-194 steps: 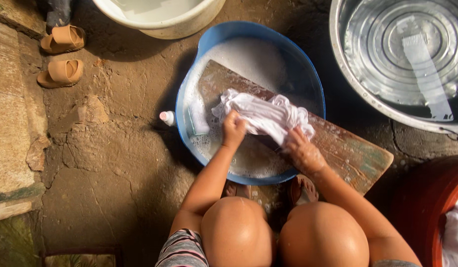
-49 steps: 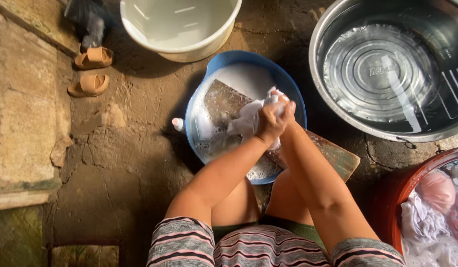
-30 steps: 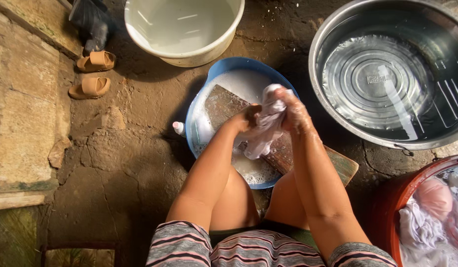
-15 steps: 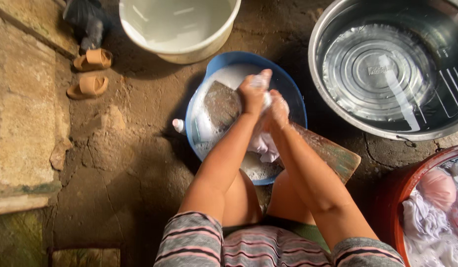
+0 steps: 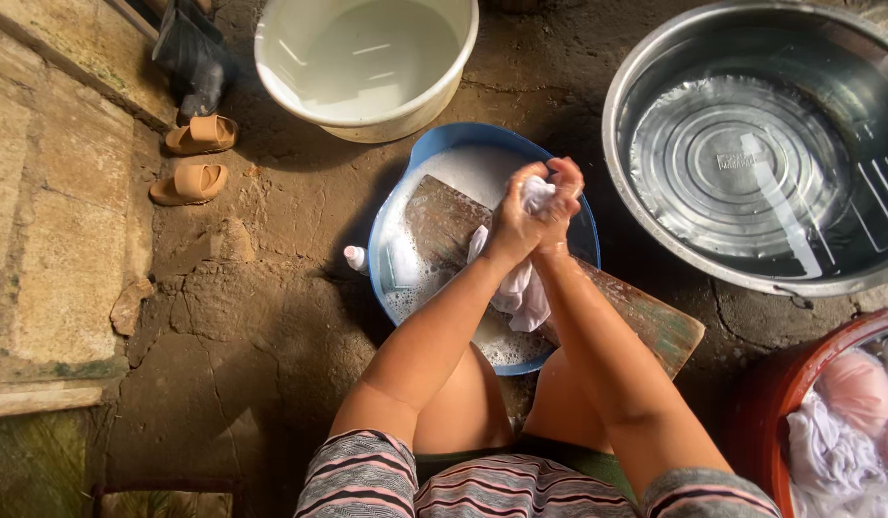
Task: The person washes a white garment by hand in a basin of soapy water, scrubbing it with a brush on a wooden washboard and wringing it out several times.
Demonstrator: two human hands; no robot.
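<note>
My left hand (image 5: pixel 514 216) and my right hand (image 5: pixel 562 197) are pressed together around a wet white cloth (image 5: pixel 522 290), which hangs down below them. They are raised over a blue basin (image 5: pixel 455 137) of soapy water. A wooden washboard (image 5: pixel 655 317) leans in the basin, its near end sticking out over the rim toward my knees.
A large metal tub (image 5: pixel 751 144) of water sits at the right, a white bucket (image 5: pixel 367 62) at the top, a red tub (image 5: pixel 799 384) with wet laundry at lower right. A small bottle (image 5: pixel 355 257) stands beside the blue basin. Tan sandals (image 5: pixel 194 158) lie by a stone step.
Both hands keep wringing and rubbing the cloth above the washboard. Since half a second ago they shifted slightly right and closed together higher on it; more cloth hangs below.
</note>
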